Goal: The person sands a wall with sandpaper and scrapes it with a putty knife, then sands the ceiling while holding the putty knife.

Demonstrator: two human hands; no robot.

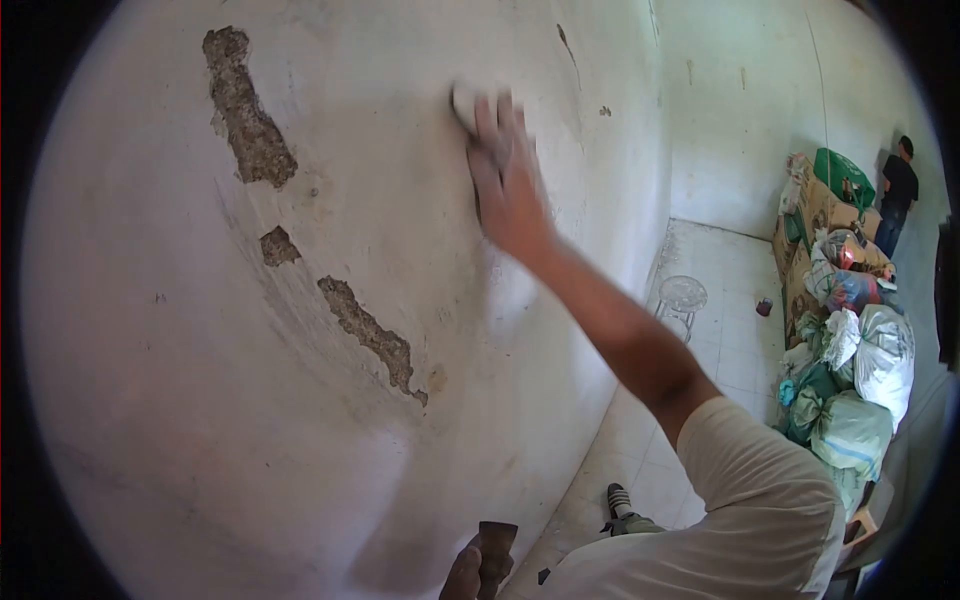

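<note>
My right hand [508, 180] is stretched up against the pale wall [380, 170], slightly smeared by motion. Under its fingers it presses a pale sheet with a dark edge [464, 108], which looks like a piece of sandpaper; the palm hides most of it. Low in the view, my left hand [462, 575] is closed around a scraper [497, 542], its wide blade pointing up. The scraper is apart from the wall damage. Left of my right hand, broken plaster shows as a long upper patch [248, 115], a small one [279, 246] and a slanting lower strip [370, 330].
A round stool [683, 294] stands on the tiled floor [735, 265] near the wall's base. Along the right side are piled sacks [855, 435], bags and cardboard boxes [828, 212]. A person in dark clothes [899, 190] stands in the far corner.
</note>
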